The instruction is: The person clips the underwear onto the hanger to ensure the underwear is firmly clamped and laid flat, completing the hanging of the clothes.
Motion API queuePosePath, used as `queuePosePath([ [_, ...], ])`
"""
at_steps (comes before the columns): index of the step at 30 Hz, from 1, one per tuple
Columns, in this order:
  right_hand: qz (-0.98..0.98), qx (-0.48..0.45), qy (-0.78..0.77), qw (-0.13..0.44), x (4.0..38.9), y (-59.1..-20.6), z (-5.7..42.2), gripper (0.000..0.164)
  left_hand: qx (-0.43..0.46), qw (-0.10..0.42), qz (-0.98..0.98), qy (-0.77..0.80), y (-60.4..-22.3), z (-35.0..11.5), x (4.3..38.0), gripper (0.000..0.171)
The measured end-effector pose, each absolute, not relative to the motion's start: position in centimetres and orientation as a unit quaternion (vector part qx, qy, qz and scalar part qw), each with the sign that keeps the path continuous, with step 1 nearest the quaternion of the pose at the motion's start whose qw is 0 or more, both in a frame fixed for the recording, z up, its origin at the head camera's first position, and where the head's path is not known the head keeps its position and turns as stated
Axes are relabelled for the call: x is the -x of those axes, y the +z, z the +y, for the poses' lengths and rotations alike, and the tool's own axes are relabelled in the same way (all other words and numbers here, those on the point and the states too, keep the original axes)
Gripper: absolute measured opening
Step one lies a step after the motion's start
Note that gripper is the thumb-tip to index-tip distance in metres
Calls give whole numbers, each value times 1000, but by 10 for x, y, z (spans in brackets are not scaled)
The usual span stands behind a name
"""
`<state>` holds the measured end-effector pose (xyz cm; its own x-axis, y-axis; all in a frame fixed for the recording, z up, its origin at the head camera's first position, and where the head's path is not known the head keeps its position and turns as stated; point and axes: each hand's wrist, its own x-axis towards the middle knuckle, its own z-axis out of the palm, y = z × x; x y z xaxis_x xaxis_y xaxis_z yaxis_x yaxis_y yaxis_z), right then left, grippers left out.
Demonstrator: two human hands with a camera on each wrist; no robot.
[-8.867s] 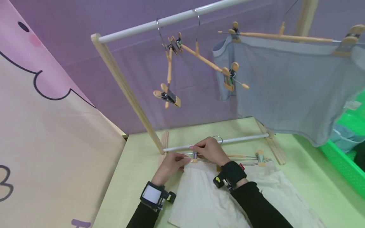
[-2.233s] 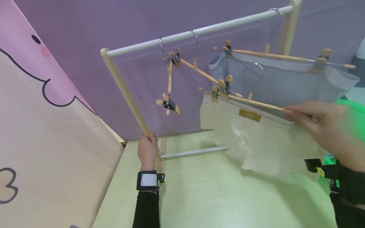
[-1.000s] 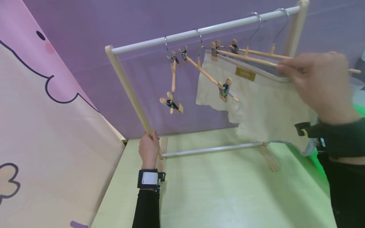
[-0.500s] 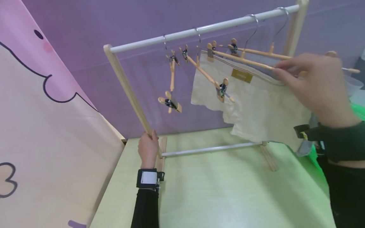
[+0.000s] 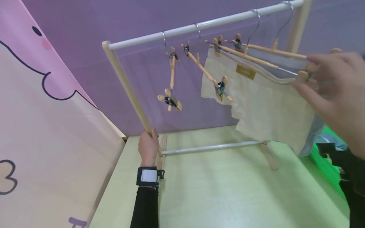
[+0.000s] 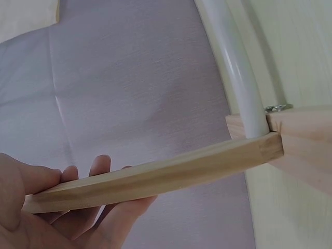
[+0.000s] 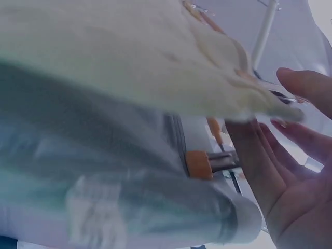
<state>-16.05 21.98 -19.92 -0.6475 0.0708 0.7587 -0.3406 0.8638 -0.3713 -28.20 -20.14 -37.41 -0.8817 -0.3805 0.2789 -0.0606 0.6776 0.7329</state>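
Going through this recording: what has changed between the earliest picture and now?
The cream garment rose from the table to the rail, its hanger now hooked there. The left hand moved from the garment to the post, gripping it. The right hand let go of the hanger's bar. The grey garment and two bare hangers stayed hung.

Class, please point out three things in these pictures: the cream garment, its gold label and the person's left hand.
Cream garment (image 5: 265,104): head view, on the cloth below the waistband.
Gold label (image 5: 246,72): head view, middle of its face.
Left hand (image 5: 148,147): head view, back of the hand.
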Motion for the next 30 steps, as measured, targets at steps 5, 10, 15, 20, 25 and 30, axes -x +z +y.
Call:
queuePosePath([
  [5, -844, -109, 296, 433, 156, -227, 237, 76, -117, 211, -891, -384, -374, -203, 282, 42],
  [10, -842, -94, 308, 433, 149, -249, 244, 78, -127, 205, -894, -377, -377, -209, 276, 41],
  [15, -847, -81, 296, 434, 137, -262, 246, 64, -117, 207, -896, -375, -375, -208, 277, 41],
  [20, -872, -105, 263, 399, 118, -266, 230, 35, -112, 210, -896, -375, -371, -205, 278, 41],
  [25, -923, -145, 160, 318, 107, -273, 219, 38, -111, 211, -894, -378, -370, -204, 278, 39],
  [30, -954, -168, 115, 220, 110, -290, 210, 46, -98, 210, -893, -386, -368, -208, 280, 40],
])
